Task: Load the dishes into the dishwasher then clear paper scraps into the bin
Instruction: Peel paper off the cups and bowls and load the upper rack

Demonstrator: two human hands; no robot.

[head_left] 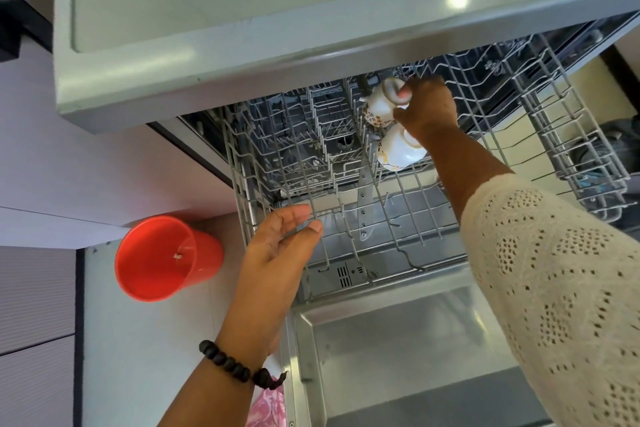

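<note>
In the pulled-out upper rack [433,215]: my right hand [427,107] pinches a white cup [381,104] (patterned, tilted), second cup [398,151] just beside; left hand [280,246] spread, fingers touching the rack's front wires.

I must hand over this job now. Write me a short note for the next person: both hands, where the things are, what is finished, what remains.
Right hand: holds a white gold-patterned teacup at the back of the pulled-out grey wire rack.
Left hand: open, fingers at the rack's front left corner, holding nothing.
Done: a second white teacup lies in the rack, just in front of the held one.
Left: release the held cup; the red plastic cup on the floor at the left is not loaded. No paper scraps or bin are in view.
</note>
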